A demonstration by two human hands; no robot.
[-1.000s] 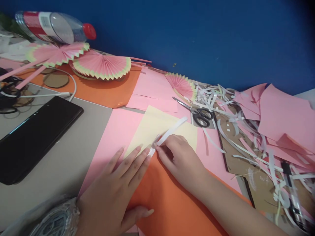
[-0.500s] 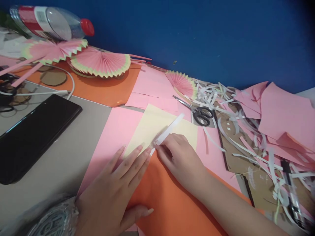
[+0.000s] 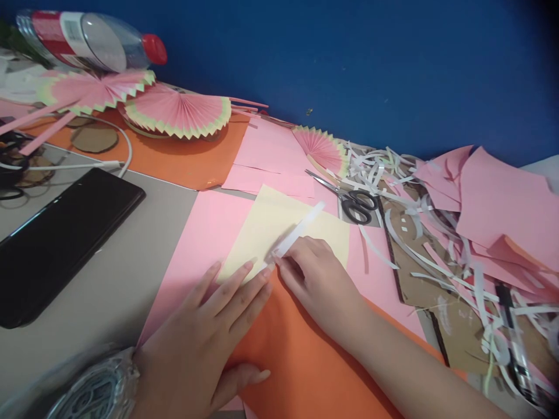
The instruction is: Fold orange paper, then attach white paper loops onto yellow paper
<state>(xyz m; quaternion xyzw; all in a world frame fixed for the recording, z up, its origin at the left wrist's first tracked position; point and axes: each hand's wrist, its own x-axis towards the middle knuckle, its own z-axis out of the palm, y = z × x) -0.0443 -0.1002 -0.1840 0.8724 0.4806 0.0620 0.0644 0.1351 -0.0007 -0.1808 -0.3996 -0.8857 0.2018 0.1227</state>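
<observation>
My right hand (image 3: 317, 273) pinches a narrow white strip (image 3: 301, 227) between thumb and forefinger. The strip's free end slants up and away over a pale yellow sheet (image 3: 257, 218). My left hand (image 3: 209, 326) lies spread, its fingertips at the near edge of the yellow sheet, close to the pinch point. Under both hands is an orange sheet (image 3: 279, 361), its far edge by the yellow one. A pink sheet (image 3: 196, 233) lies beneath these papers. Whether the strip's lower end is stuck to the paper is hidden by my fingers.
Black-handled scissors (image 3: 358, 203) lie beyond my right hand. White paper scraps (image 3: 371, 166), cardboard (image 3: 414, 262) and a cutter knife (image 3: 517, 343) are at right. A black phone (image 3: 65, 244) lies at left. Folded pink fans (image 3: 179, 110) and a plastic bottle (image 3: 105, 41) are behind.
My left fingertips have shifted very slightly along the near edge of the yellow sheet. The right hand keeps its pinch on the strip in nearly the same place.
</observation>
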